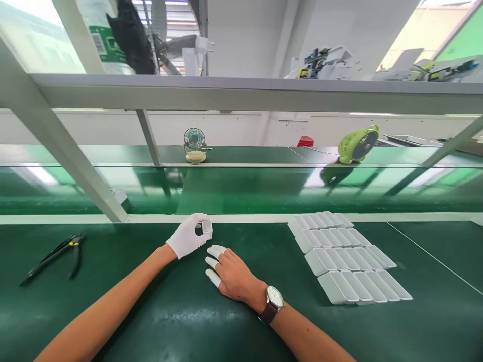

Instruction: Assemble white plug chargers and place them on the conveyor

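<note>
My left hand, in a white glove, is closed with thumb and fingers curled around a small white plastic piece. Its shape looks box-like, but the glove covers part of it and I cannot make out the kind. Just below and to the right, my right hand is spread low over the green table, holding nothing. White finger cots cover several of its fingers, and a wristwatch is on that wrist. Rows of white plastic trays lie to the right, apart from both hands.
Black-handled pliers lie at the left. A conveyor belt runs behind a white rail. Beyond it stand a small fan and a green fan. A shelf crosses overhead, with a slanted post at the left.
</note>
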A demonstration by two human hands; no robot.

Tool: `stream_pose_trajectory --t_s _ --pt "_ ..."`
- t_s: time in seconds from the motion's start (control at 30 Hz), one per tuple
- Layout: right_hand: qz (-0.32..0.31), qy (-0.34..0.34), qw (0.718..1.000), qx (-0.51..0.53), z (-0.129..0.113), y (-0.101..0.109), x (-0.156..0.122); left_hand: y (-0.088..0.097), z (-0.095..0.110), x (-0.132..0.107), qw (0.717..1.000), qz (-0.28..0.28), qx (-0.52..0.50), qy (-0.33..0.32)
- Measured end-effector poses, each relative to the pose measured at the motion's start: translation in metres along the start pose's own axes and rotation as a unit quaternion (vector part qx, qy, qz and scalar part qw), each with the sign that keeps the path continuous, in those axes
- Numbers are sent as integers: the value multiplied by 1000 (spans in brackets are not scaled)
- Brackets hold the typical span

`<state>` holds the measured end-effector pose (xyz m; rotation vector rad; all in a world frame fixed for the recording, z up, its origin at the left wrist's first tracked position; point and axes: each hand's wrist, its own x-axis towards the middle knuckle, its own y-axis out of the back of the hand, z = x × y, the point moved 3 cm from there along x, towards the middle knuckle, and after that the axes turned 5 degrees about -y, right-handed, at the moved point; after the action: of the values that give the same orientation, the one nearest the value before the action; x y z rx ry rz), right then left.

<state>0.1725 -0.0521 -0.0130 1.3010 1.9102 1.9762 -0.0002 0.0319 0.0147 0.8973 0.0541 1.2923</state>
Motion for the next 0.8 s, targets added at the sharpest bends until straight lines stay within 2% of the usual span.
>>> stream_pose_trajectory --t_s 0.1,0.27,0.37,0.63,0.8 --pt "-3 1 1000 -23 -2 0 2 0 -5 -12 999 5 -24 49" --pt "-46 23 996 -78 -9 5 8 -12 -7 -9 987 7 -75 143" --pt "-54 42 993 -93 -10 8 13 -16 -7 -8 978 -12 -82 189" --pt "5 56 996 -68 -6 2 12 -18 -11 -13 974 -29 -92 207" --pt "-2 59 998 -35 -9 4 9 -19 -11 -14 974 -36 -84 205"
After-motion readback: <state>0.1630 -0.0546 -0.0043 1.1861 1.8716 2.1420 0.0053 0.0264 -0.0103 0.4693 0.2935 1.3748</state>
